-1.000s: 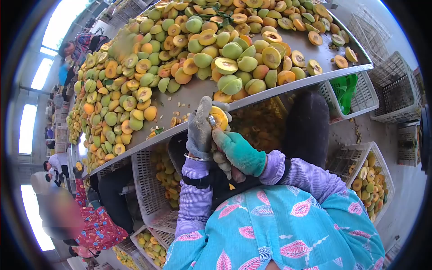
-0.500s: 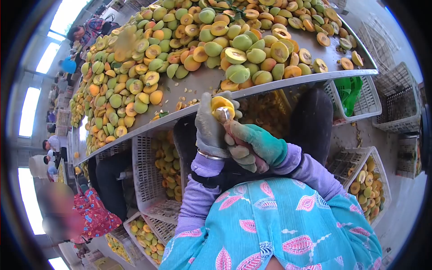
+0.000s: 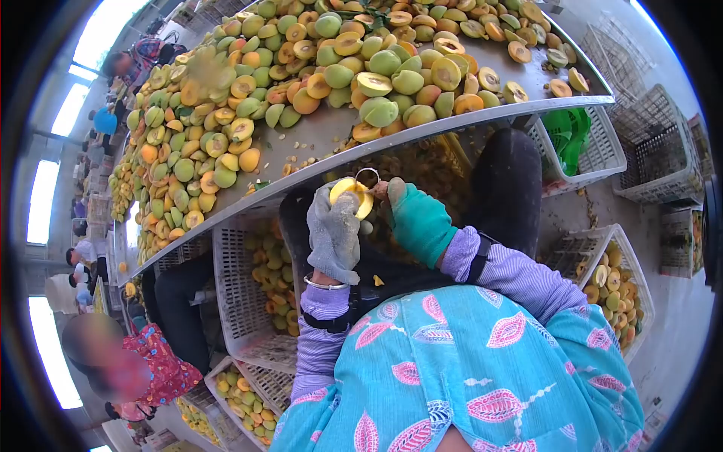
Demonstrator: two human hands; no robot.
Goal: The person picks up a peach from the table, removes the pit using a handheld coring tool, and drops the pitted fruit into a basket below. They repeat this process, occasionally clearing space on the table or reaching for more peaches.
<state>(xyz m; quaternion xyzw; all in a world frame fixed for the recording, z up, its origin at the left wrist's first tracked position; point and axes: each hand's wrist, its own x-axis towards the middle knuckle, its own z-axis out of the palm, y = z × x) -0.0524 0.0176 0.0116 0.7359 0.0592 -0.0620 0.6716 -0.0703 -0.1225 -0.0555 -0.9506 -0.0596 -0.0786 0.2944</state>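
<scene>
My left hand [image 3: 336, 235], in a grey glove, is closed around a cut yellow peach [image 3: 348, 190] held just below the table's edge. The cut flesh faces up and towards the right. In my right hand [image 3: 416, 217], wearing a teal glove with bare-looking fingertips, is a pitting tool with a thin metal loop [image 3: 368, 173]. Its loop stands beside the peach's upper right side. Most of the tool's handle is hidden in my fist. A small yellow piece of fruit [image 3: 378, 280] shows against the dark clothing at my lap.
A metal-edged table [image 3: 301, 178] in front bears a heap of whole and halved peaches [image 3: 226, 128]. Crates of peaches stand left [image 3: 233, 286] and right [image 3: 602, 248]. A green bag [image 3: 566, 139] lies in a crate [image 3: 606, 143]. A person in red patterned clothing [image 3: 154, 361] sits at left.
My hands have moved apart and downward from the table edge. The right hand has drawn back to the right, and the tool's loop now shows outside the peach. The yellow piece has appeared below.
</scene>
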